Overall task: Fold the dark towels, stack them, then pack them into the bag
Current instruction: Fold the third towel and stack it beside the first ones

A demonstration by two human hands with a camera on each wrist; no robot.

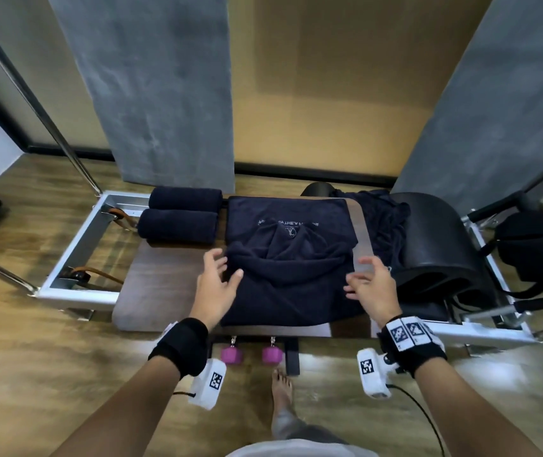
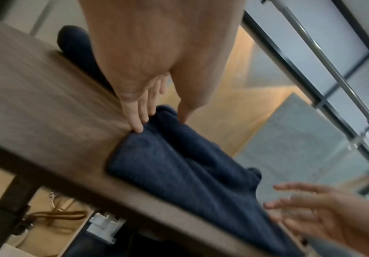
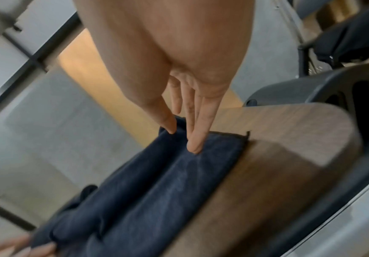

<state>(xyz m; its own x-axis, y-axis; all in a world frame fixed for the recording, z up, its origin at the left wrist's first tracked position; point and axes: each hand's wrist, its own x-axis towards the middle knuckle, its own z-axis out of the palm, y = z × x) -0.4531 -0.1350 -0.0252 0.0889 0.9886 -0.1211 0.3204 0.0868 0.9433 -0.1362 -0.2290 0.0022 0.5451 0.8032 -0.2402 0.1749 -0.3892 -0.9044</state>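
A person stands at a low wooden board (image 1: pixel 151 285), both forearms reaching forward. Each wrist wears a black strap carrying a small white camera. Below the board's near edge hang two purple weights (image 1: pixel 232 354), and a bare foot (image 1: pixel 281 387) rests on the wood floor.

The left hand (image 1: pixel 215 285) is at the left edge of a dark navy towel (image 1: pixel 290 258) spread on the board, fingers straight and spread, gripping nothing. The right hand (image 1: pixel 370 288) is at the towel's right edge, fingers likewise loose and apart, holding nothing. The near half of the towel is rumpled into folds; the far half lies flat and shows pale lettering.

The left wrist view adds what the head view cannot: the left fingertips (image 2: pixel 138 128) meet the towel's (image 2: pixel 179 165) edge where it lies on the board (image 2: pixel 35 104). The right wrist view shows the right fingertips (image 3: pixel 194 146) just at the towel (image 3: pixel 168 191), near its hemmed corner; both views are blurred, so actual contact is uncertain.

Farther back on the left, two folded dark towels (image 1: pixel 181 214) lie side by side, at the board's far left corner. To the right, more dark cloth (image 1: pixel 382 219) lies heaped beside a curved black padded barrel (image 1: pixel 435 239). At the far right edge sits a black bag (image 1: pixel 534 249); its contents cannot be seen.
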